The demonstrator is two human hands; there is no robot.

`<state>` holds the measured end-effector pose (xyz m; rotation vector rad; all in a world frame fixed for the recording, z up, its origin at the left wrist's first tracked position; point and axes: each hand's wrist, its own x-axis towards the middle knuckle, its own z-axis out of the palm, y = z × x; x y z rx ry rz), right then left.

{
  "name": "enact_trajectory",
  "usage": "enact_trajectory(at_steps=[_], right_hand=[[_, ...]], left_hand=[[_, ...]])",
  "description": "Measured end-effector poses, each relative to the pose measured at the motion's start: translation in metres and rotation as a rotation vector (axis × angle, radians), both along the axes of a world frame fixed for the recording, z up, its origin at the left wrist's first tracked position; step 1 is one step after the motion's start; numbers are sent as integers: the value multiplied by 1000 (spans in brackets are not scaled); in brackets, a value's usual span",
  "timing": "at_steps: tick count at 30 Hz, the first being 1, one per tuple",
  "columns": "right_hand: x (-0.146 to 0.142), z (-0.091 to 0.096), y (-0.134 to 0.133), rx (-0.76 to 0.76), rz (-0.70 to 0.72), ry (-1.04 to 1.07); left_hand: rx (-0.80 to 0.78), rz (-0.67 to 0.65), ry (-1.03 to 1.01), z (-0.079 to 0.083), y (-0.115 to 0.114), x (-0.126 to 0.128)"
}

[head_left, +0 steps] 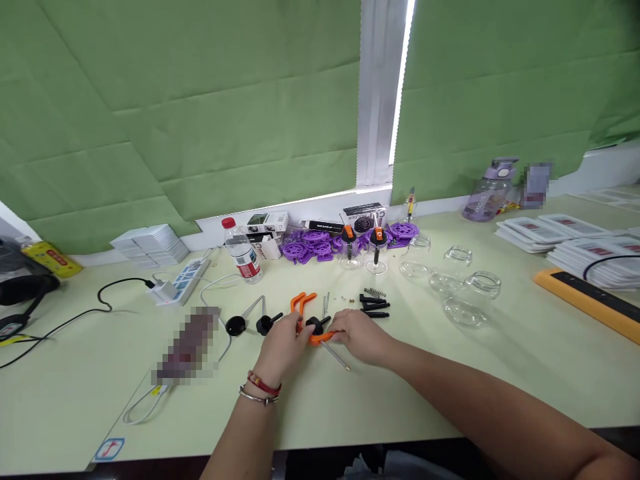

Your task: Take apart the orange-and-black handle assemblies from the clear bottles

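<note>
My left hand (pixel 286 343) is closed around a black round plastic part (pixel 315 325) that has a short peg and a thin metal rod (pixel 339 358) sticking out toward me. From the other side, my right hand (pixel 363 335) pinches the end of an orange curved lever (pixel 320 339) set against that part. Loose orange levers (pixel 301 301) lie just beyond my left fingers. To the left are two similar black parts with rods, a round one (pixel 236 325) and one with a peg (pixel 266 324). Metal pins (pixel 326 305), springs (pixel 375 292) and black plastic pieces (pixel 374 307) lie beyond my right hand.
Purple plastic parts (pixel 315 245) are piled against the wall beside a water bottle (pixel 243 252). Two orange-topped assemblies (pixel 377 248) stand there. Clear plastic cups (pixel 465 310) are at right, near an orange bar (pixel 585 300). A phone (pixel 187 343) and a power strip (pixel 190 280) lie left.
</note>
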<state>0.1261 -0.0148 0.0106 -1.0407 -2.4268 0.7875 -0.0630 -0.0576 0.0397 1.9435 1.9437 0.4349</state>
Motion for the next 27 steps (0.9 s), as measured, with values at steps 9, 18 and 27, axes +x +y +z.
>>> enact_trajectory(at_steps=[9, 18, 27], right_hand=[[16, 6, 1, -412, -56, 281], [27, 22, 12, -581, -284, 605], [22, 16, 26, -380, -279, 429]], left_hand=[[167, -424, -317, -7, 8, 7], [254, -223, -186, -10, 6, 14], [34, -215, -377, -10, 5, 17]])
